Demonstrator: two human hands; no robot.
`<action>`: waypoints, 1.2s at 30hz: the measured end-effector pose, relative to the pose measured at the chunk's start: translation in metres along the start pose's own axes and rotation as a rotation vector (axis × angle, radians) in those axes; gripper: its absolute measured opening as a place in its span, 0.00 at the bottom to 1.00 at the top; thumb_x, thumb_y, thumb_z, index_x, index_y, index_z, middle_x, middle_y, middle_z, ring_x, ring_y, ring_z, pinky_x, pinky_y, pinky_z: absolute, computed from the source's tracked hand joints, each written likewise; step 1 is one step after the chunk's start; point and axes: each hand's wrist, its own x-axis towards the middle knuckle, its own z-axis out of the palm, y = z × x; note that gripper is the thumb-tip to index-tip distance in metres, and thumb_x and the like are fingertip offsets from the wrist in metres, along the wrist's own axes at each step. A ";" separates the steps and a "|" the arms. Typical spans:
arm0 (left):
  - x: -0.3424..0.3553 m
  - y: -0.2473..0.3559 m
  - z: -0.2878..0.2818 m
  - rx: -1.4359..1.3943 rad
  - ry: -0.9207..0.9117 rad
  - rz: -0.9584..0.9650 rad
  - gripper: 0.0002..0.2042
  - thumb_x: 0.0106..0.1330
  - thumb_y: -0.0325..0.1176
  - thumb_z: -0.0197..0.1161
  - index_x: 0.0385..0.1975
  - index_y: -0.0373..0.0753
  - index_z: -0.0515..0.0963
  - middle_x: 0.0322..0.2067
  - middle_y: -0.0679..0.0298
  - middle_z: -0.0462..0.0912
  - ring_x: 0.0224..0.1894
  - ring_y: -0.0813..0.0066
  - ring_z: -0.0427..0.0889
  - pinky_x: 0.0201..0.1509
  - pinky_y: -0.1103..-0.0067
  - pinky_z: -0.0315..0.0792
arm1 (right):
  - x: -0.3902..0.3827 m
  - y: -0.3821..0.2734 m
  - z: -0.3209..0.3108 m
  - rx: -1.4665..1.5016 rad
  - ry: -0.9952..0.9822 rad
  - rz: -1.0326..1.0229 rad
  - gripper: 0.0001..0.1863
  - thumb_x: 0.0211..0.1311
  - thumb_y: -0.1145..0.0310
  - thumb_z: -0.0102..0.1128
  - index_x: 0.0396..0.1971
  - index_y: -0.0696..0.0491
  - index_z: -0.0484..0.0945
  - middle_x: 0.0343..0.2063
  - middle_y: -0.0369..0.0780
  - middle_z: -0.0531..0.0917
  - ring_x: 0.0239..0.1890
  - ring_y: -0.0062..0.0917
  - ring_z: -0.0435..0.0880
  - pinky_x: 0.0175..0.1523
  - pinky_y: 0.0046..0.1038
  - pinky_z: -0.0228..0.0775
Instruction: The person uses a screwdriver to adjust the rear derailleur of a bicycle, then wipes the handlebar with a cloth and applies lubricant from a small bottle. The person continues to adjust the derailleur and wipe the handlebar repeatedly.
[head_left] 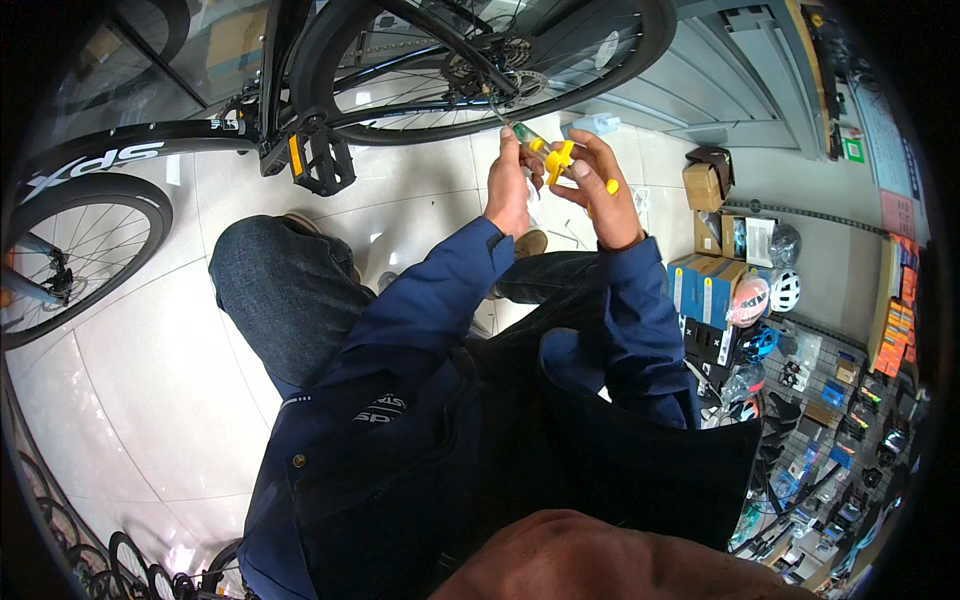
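- To your right, a pink helmet (749, 300) beside a white helmet (786, 291)
- Blue boxes (715, 300) just beside them
- Farther to your right, orange packages (899, 325)
- A cardboard box (703, 187)

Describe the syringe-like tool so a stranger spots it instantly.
Find the black bicycle wheel at top centre. Near its lower edge, left hand and right hand hold the tool. Its bright yellow fittings set it apart from the black wheel.

Under me the floor (170, 360) is pale, glossy tile, catching bright reflections. Ahead to my right stand ridged grey panels (690, 88); further right, a grey wall (842, 275) and a grid rack (820, 376) crowded with small goods (840, 455), with boxes (702, 290) and helmets (785, 291) nearby.
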 end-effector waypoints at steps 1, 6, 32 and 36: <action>0.003 -0.001 -0.003 -0.034 0.033 -0.033 0.26 0.79 0.60 0.43 0.37 0.42 0.78 0.27 0.71 0.75 0.29 0.80 0.72 0.32 0.80 0.67 | 0.003 -0.006 -0.004 0.038 -0.065 0.017 0.33 0.75 0.54 0.56 0.73 0.48 0.60 0.65 0.49 0.70 0.64 0.38 0.77 0.62 0.38 0.78; 0.015 -0.004 -0.018 -0.047 0.110 -0.040 0.21 0.80 0.52 0.47 0.42 0.41 0.80 0.27 0.72 0.73 0.27 0.81 0.70 0.29 0.81 0.64 | 0.019 -0.028 -0.014 0.167 -0.274 0.038 0.37 0.76 0.48 0.52 0.77 0.48 0.55 0.72 0.49 0.67 0.65 0.47 0.77 0.65 0.44 0.77; 0.034 0.027 -0.027 -0.194 -0.018 -0.071 0.10 0.73 0.40 0.66 0.49 0.45 0.80 0.37 0.72 0.74 0.26 0.84 0.68 0.23 0.84 0.61 | 0.049 -0.063 -0.012 0.186 -0.171 0.130 0.24 0.75 0.49 0.56 0.61 0.49 0.71 0.53 0.42 0.79 0.44 0.29 0.84 0.53 0.31 0.82; 0.035 0.026 -0.027 -0.201 -0.015 -0.071 0.10 0.73 0.40 0.67 0.48 0.45 0.80 0.37 0.72 0.74 0.26 0.84 0.68 0.23 0.84 0.61 | 0.051 -0.062 -0.013 0.204 -0.177 0.141 0.23 0.76 0.52 0.56 0.62 0.48 0.72 0.54 0.41 0.80 0.45 0.30 0.84 0.53 0.32 0.82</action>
